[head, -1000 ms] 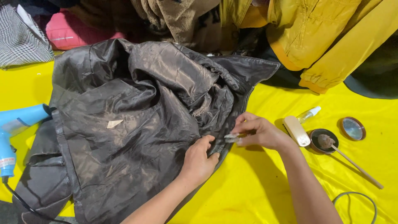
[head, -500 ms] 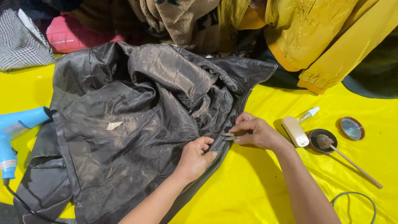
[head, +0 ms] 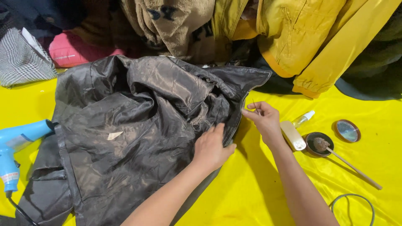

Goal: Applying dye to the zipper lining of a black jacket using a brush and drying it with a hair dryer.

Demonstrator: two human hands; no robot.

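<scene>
While our left hand (head: pixel 213 146) lies flat, fingers together, pressing on the jacket (head: pixel 138 138), our right hand (head: pixel 263 119) pinches a thin needle (head: pixel 254 105) between thumb and fingertips just beside the jacket's right edge. We see the jacket spread open with its lining up: dark grey, shiny cloth, heavily creased and dusted with pale scuffs, a small pale label (head: pixel 114 135) near its middle and a stitched seam running down its right edge under our left hand. It covers the middle and left of a bright yellow sheet (head: pixel 259 192).

Right of the jacket, near our right hand, we find a cream-coloured flat bar (head: pixel 292 135), a small clear bottle with a white cap (head: pixel 303 119), a dark round tin (head: pixel 319 144) with a stick (head: pixel 351 165) resting in it, and, farther right, the tin's round lid (head: pixel 346 130). A grey cord (head: pixel 354 200) curls below the tin. Left of the jacket, touching its edge, lies a light blue hair dryer (head: pixel 14 146).

Behind the jacket we see heaped clothing: a checked grey cloth (head: pixel 21 62), a pink bundle (head: pixel 75 50), a tan fleece (head: pixel 176 25) and a yellow coat (head: pixel 310 37).
</scene>
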